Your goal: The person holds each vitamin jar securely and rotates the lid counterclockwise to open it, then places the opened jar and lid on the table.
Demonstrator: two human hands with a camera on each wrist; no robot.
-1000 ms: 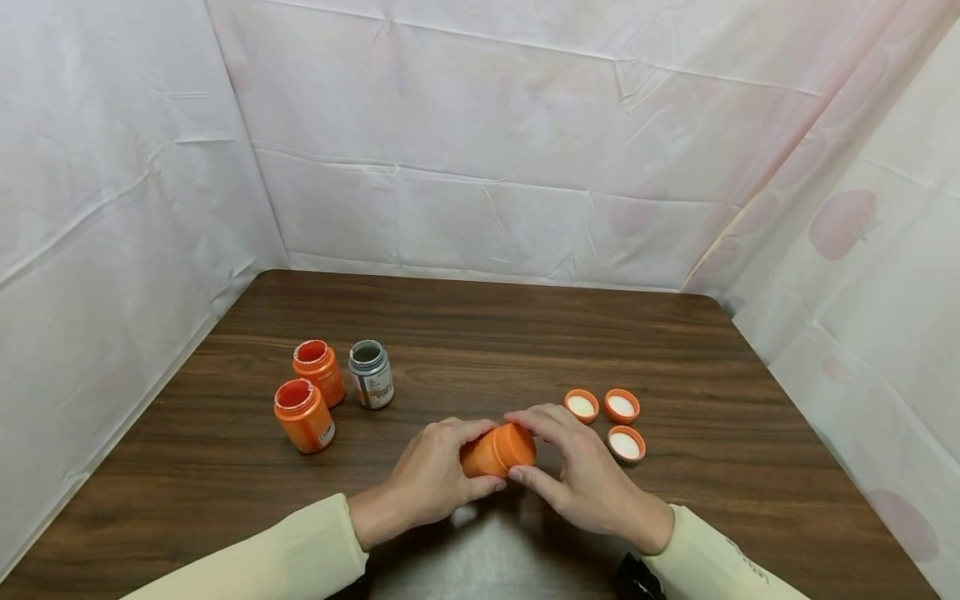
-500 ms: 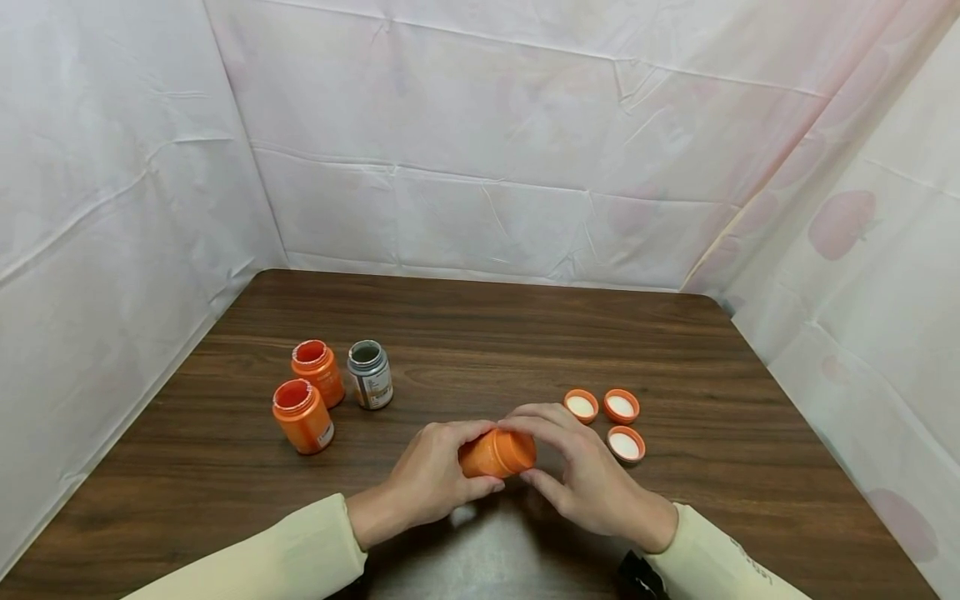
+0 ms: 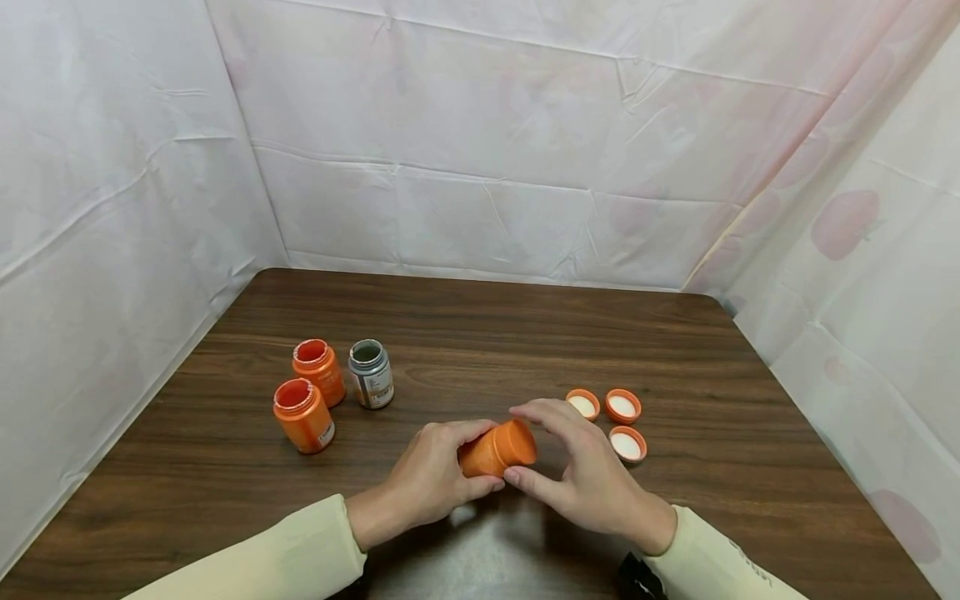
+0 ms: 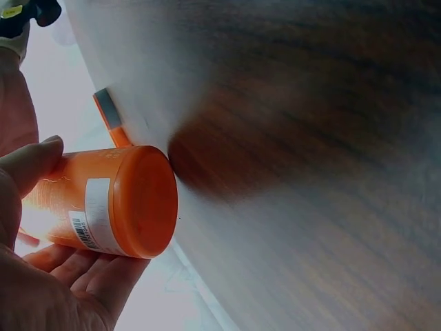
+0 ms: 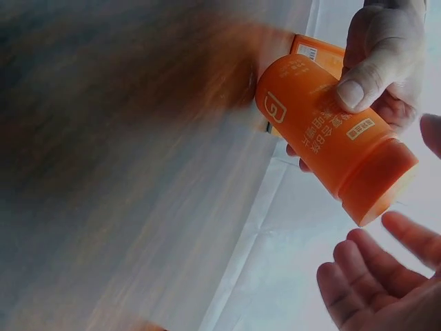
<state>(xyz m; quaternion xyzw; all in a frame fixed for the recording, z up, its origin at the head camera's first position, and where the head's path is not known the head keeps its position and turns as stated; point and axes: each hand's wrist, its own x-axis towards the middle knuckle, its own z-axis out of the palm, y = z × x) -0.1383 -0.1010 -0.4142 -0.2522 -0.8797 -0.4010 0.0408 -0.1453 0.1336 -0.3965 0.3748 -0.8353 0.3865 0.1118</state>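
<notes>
My left hand [image 3: 423, 471] grips an orange pill bottle [image 3: 480, 455] around its body, thumb on one side and fingers on the other. The bottle is tilted, with its orange cap [image 3: 519, 442] on and facing right. Around that cap my right hand [image 3: 588, 479] is spread, its thumb close to the cap's lower edge. In the right wrist view the right fingers [image 5: 382, 265] stand apart from the cap. A barcode label [image 4: 100, 217] on the bottle shows in the left wrist view.
Two uncapped orange bottles [image 3: 306, 427] and an uncapped grey bottle [image 3: 372, 385] stand upright at the left of the wooden table [image 3: 480, 333]. Three loose caps lie liner up at the right, the nearest cap [image 3: 627, 444] beside my right hand. White sheeting [image 3: 480, 142] surrounds the table.
My right fingers have moved over the cap and then drawn back off it, spreading wider. The left hand and its bottle have stayed nearly in place.
</notes>
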